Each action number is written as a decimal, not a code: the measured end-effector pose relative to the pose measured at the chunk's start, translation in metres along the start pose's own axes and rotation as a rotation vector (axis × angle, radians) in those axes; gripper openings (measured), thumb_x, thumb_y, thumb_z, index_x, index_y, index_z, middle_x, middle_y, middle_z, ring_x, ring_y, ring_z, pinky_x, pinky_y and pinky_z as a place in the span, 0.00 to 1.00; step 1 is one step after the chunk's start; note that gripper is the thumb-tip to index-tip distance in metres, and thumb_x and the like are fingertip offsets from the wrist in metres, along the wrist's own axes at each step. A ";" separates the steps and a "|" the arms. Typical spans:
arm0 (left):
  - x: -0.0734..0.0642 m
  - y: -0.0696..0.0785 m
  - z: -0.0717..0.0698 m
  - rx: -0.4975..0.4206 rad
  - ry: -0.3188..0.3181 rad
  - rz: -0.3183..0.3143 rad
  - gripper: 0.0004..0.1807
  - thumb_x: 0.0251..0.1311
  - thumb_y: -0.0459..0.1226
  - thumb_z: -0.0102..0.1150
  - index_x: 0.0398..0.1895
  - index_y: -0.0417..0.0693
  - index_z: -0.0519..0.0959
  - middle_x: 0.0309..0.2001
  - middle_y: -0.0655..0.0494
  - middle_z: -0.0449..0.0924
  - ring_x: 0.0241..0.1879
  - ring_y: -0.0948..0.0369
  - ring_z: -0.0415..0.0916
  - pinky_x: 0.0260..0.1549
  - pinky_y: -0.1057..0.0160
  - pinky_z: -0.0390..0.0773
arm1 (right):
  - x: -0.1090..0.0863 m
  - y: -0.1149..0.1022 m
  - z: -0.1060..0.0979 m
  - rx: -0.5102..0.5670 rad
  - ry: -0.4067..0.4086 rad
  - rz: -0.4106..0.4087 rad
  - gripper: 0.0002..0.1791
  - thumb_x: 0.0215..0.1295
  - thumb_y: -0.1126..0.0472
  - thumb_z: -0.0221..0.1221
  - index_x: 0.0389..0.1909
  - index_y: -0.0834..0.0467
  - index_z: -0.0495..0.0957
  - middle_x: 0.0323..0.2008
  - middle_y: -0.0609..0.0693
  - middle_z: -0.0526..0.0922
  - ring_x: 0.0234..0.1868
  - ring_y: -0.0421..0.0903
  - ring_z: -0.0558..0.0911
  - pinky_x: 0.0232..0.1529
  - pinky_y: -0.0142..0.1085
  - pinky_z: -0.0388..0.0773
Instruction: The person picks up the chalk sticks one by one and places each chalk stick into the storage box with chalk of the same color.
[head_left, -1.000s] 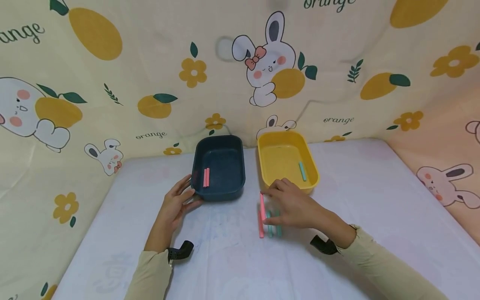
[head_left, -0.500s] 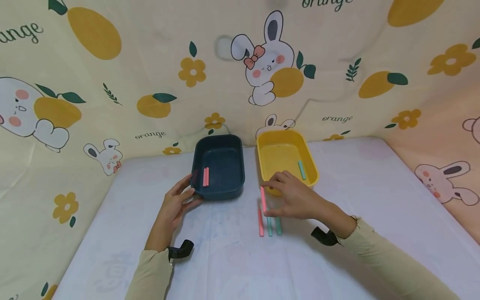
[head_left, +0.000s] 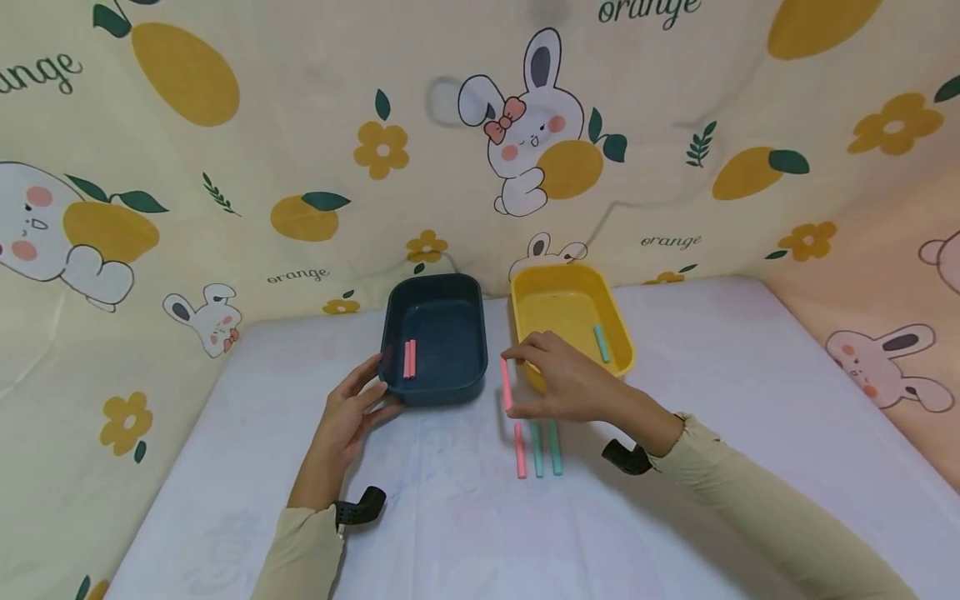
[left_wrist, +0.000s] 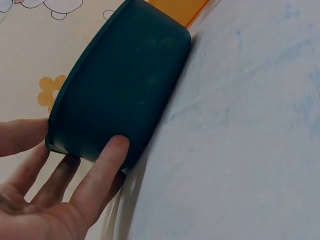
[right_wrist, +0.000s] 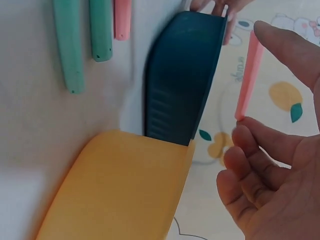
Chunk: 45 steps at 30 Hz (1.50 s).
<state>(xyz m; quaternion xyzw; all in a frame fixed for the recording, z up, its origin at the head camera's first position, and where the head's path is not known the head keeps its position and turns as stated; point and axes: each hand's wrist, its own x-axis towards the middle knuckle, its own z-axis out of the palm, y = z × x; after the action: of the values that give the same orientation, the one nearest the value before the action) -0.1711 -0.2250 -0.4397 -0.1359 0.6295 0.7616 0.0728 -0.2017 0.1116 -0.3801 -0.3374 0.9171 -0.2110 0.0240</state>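
My right hand (head_left: 558,379) pinches a pink chalk stick (head_left: 507,385) end to end between thumb and fingertip, above the table near the yellow container's front left corner. The right wrist view shows the same pink chalk (right_wrist: 248,77) held clear of everything else. My left hand (head_left: 348,417) rests extended fingers against the near left corner of the dark blue container (head_left: 435,396); one fingertip (left_wrist: 119,145) touches its wall. Two pink chalks (head_left: 409,359) lie inside that container. A teal chalk (head_left: 602,343) lies in the yellow container (head_left: 626,354).
One pink chalk (head_left: 521,450) and two teal chalks, a left one (head_left: 537,450) and a right one (head_left: 555,448), lie in a row on the white tabletop (head_left: 465,517). A printed cloth (head_left: 315,133) hangs behind both containers.
My right hand has lifted the pink chalk from the row and carried it up and to the left. The left hand keeps its place at the dark blue container.
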 end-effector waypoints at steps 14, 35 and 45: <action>-0.001 -0.002 -0.002 0.020 -0.007 -0.001 0.30 0.73 0.31 0.50 0.75 0.59 0.62 0.78 0.53 0.53 0.52 0.57 0.77 0.54 0.57 0.82 | 0.031 -0.009 0.006 -0.009 -0.032 0.005 0.42 0.48 0.37 0.73 0.63 0.51 0.74 0.52 0.50 0.79 0.56 0.48 0.71 0.55 0.42 0.76; -0.003 -0.006 -0.005 0.030 -0.002 -0.007 0.29 0.73 0.33 0.49 0.75 0.60 0.63 0.78 0.55 0.54 0.57 0.53 0.75 0.55 0.56 0.82 | 0.083 -0.020 0.027 -0.004 -0.122 0.054 0.42 0.49 0.33 0.70 0.64 0.48 0.74 0.56 0.46 0.76 0.55 0.44 0.72 0.59 0.38 0.78; 0.001 -0.002 -0.002 0.030 0.003 -0.003 0.29 0.74 0.33 0.48 0.75 0.61 0.63 0.78 0.55 0.54 0.58 0.53 0.75 0.55 0.56 0.82 | 0.114 -0.019 0.025 0.062 -0.171 0.035 0.43 0.53 0.36 0.70 0.66 0.52 0.72 0.56 0.49 0.76 0.55 0.45 0.74 0.60 0.39 0.79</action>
<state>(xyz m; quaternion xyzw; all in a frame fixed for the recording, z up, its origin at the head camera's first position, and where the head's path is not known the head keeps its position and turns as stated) -0.1716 -0.2267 -0.4423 -0.1368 0.6406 0.7518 0.0753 -0.2737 0.0176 -0.3844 -0.3370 0.9106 -0.2092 0.1163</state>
